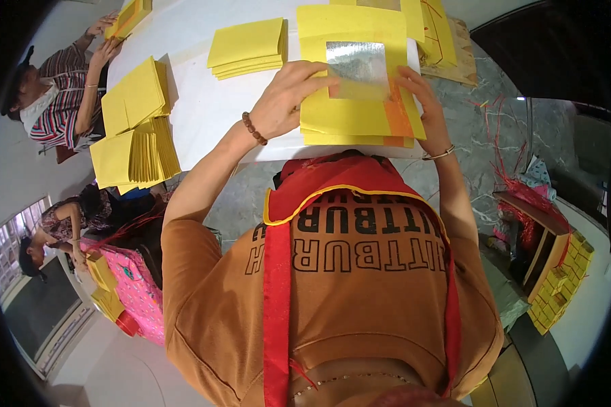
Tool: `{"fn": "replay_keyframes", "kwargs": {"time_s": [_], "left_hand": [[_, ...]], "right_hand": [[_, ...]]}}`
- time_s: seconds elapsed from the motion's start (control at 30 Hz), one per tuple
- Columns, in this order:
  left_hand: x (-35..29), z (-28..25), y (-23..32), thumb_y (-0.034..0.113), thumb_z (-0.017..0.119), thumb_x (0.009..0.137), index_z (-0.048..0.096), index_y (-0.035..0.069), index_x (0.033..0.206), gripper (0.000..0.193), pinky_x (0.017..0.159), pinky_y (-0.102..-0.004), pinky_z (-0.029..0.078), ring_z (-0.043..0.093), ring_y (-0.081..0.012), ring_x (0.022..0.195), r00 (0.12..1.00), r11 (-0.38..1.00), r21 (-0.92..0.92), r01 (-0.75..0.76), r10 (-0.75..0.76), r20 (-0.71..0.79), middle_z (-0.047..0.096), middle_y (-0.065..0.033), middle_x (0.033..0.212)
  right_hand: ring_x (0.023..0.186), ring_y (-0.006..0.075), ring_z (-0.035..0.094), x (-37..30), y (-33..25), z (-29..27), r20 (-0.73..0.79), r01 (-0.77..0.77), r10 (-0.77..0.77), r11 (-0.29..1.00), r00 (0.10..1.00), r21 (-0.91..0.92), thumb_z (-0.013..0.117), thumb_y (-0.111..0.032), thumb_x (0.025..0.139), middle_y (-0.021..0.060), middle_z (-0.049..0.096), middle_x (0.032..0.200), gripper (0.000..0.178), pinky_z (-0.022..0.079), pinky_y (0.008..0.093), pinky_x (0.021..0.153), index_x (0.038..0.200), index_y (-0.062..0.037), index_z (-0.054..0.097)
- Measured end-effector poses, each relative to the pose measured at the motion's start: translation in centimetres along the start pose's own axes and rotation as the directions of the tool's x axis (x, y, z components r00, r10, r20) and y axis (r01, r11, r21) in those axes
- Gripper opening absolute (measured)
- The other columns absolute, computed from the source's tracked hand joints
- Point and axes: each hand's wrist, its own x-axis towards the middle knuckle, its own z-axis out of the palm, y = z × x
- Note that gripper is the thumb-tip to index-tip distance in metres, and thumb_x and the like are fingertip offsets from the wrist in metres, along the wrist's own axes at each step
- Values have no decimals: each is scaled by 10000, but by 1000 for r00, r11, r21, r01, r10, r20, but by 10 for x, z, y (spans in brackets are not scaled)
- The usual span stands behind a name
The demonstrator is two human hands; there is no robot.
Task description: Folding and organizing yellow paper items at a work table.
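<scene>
A stack of yellow paper sheets (pixel 353 122) lies at the table's near edge, in front of me. A silver foil square (pixel 360 61) sits on the top sheet, its lower edge blurred. An orange strip (pixel 397 115) runs along the right side. My left hand (pixel 285 98) comes over the stack's left edge, its bent fingers closed there with the tips at the foil's left side; its thumb is not clear. At the right edge, my right hand (pixel 424 105) grips the yellow sheet, fingers on top beside the orange strip.
Folded yellow paper piles (pixel 248 46) (pixel 136 152) lie on the white table (pixel 197 102). Yellow bundles (pixel 438 34) rest at the far right. Another person (pixel 64 98) handles yellow paper at left; a second person (pixel 71 217) works lower left. Red strings (pixel 523 203) hang by a wooden stand at right.
</scene>
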Motion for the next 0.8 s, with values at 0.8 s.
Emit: {"fn": "replay_keyframes", "kwargs": {"time_s": [0.8], "left_hand": [[-20,-10,43,186,617,754,620,128,1005,258,697,-271,387,542,-143,831,972,939,263,-223,235,-17,599,-4,901]], "right_hand": [[1055,177,546,-12,-51,-20,369,257,-154,934,917,-249,599,-175,761,0,612,1058,235,339,351,866,994,-145,596]]}}
